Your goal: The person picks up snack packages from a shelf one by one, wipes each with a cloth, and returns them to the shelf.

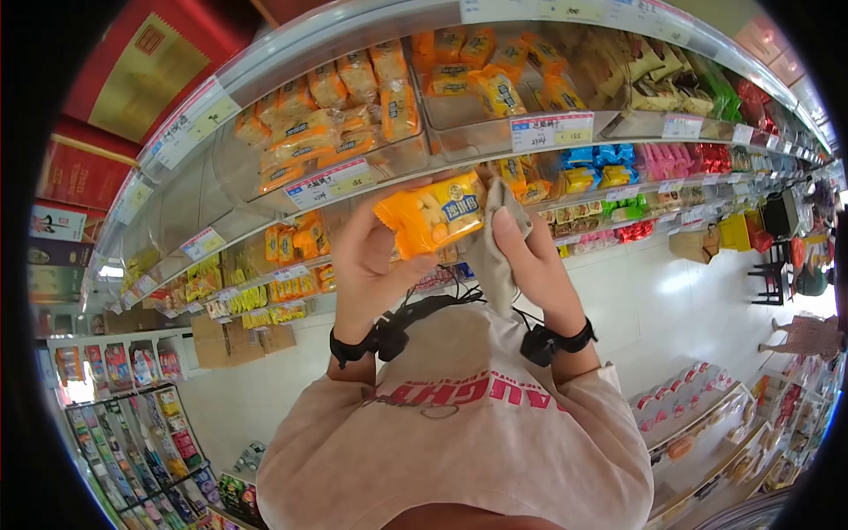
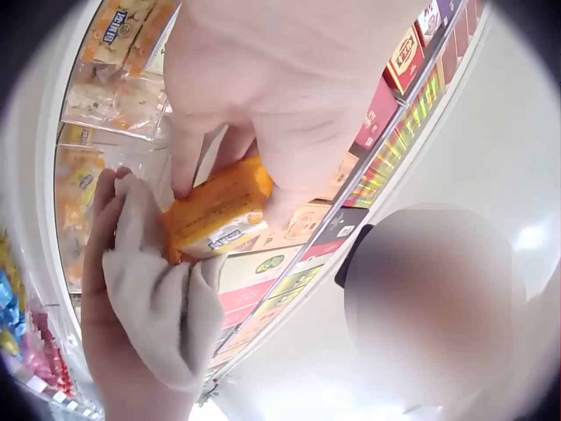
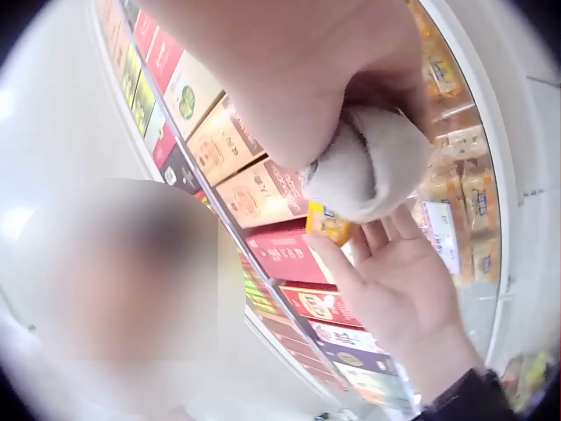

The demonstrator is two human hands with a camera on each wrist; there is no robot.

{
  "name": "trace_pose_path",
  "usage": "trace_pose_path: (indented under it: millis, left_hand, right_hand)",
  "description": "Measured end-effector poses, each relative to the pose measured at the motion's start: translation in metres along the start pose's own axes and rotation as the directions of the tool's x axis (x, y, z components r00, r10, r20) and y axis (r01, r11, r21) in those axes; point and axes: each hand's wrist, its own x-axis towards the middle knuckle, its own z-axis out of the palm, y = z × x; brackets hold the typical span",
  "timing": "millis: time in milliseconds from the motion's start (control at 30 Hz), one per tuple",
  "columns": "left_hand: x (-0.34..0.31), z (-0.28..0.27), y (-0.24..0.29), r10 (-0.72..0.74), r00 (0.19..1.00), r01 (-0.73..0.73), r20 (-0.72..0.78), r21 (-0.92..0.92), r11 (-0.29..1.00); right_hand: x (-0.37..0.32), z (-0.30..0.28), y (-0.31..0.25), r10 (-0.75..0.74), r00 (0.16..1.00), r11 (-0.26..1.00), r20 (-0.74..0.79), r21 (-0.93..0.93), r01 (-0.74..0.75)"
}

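My left hand [image 1: 375, 265] grips an orange snack packet [image 1: 433, 214] with blue lettering, holding it up in front of the shelves. My right hand [image 1: 541, 265] holds a beige cloth [image 1: 493, 256] bunched against the packet's right end. In the left wrist view the left hand [image 2: 280, 105] pinches the packet [image 2: 219, 210] between thumb and fingers, and the cloth [image 2: 158, 298] drapes over the right hand [image 2: 110, 360]. From the right wrist, the right hand [image 3: 298, 79] clutches the cloth [image 3: 368, 175]. The left hand [image 3: 394, 289] shows below it, with a sliver of the packet [image 3: 326, 221].
Tiered store shelves [image 1: 442, 132] carry several orange and yellow snack packets behind price tags [image 1: 552, 131]. Blue, pink and red packs [image 1: 654, 159] fill the right shelves. Low display racks [image 1: 698, 415] and a magazine stand [image 1: 141, 442] sit on the white tiled floor [image 1: 671, 300]. A person [image 1: 804, 336] stands far right.
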Motion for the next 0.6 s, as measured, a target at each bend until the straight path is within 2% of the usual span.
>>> trace_pose_path:
  millis: [33, 100, 133, 300, 367, 433, 533, 600]
  left_hand:
    - [0.003, 0.003, 0.001, 0.023, 0.999, -0.024, 0.029, 0.030, 0.999]
    - [0.006, -0.003, 0.001, -0.100, 0.986, 0.105, 0.134, -0.034, 0.994]
    - [0.006, -0.004, 0.001, -0.157, 0.970, 0.171, 0.185, -0.062, 0.983]
    - [0.005, 0.003, 0.004, -0.203, 0.947, 0.229, 0.250, -0.077, 0.970]
    - [0.005, 0.005, 0.007, -0.221, 0.936, 0.249, 0.274, -0.071, 0.966]
    - [0.006, 0.007, 0.009, -0.231, 0.927, 0.264, 0.294, -0.077, 0.961]
    - [0.007, 0.014, 0.003, -0.154, 0.936, 0.216, 0.317, -0.171, 0.961]
    - [0.012, 0.029, 0.002, -0.098, 0.952, 0.181, 0.291, -0.274, 0.945]
  right_hand:
    - [-0.003, -0.002, 0.000, 0.075, 0.997, 0.993, -0.005, 0.093, -0.074]
    - [-0.011, -0.005, -0.001, 0.123, 0.992, 0.970, -0.004, 0.212, -0.119]
    - [-0.014, -0.004, -0.001, 0.123, 0.991, 0.961, -0.053, 0.255, -0.106]
    - [-0.017, -0.025, 0.009, 0.068, 0.993, 0.952, 0.094, 0.290, -0.093]
    - [-0.019, -0.027, 0.009, 0.062, 0.992, 0.949, 0.107, 0.300, -0.092]
    - [-0.023, -0.025, 0.003, 0.068, 0.995, 0.950, 0.066, 0.300, -0.085]
    - [-0.027, -0.020, 0.000, 0.023, 0.994, 0.877, 0.110, 0.475, -0.073]
    - [-0.024, -0.023, 0.004, -0.036, 0.997, 0.939, 0.065, 0.342, 0.012]
